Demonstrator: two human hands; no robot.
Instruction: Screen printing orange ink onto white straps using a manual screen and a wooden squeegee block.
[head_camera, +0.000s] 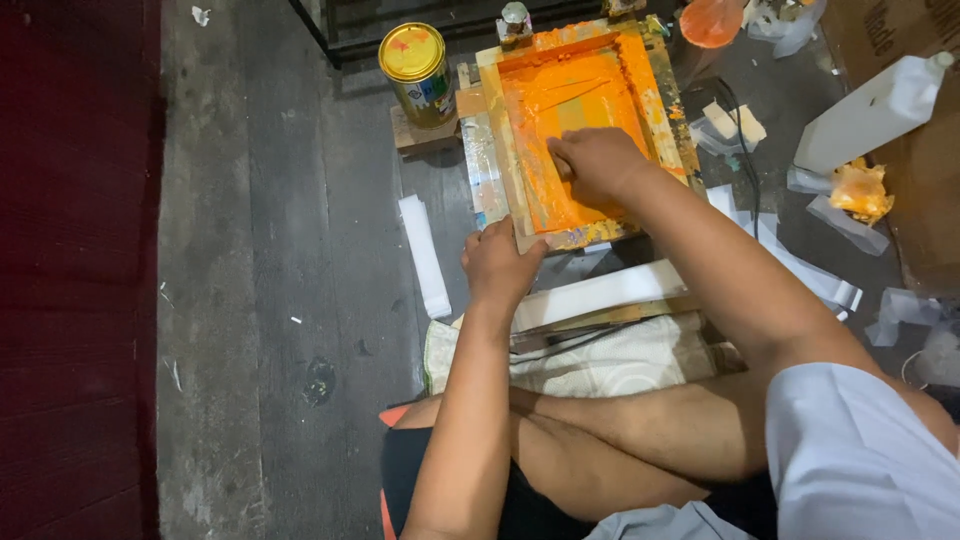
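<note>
hands (545, 215) on orange-inked screen frame (580, 130), squeegee perhaps

One printing frame (580, 130) smeared with orange ink lies on the floor (260, 300). Two hands work at it: one right hand (597, 163) inside the frame and one left hand (500, 265) at its near corner. One tin can (418, 72) with a yellow lid stands just left of the frame. One white plastic bottle (875, 110) lies well to the right of the frame. One white strip (424, 255) lies left of the frame's near end.
</note>
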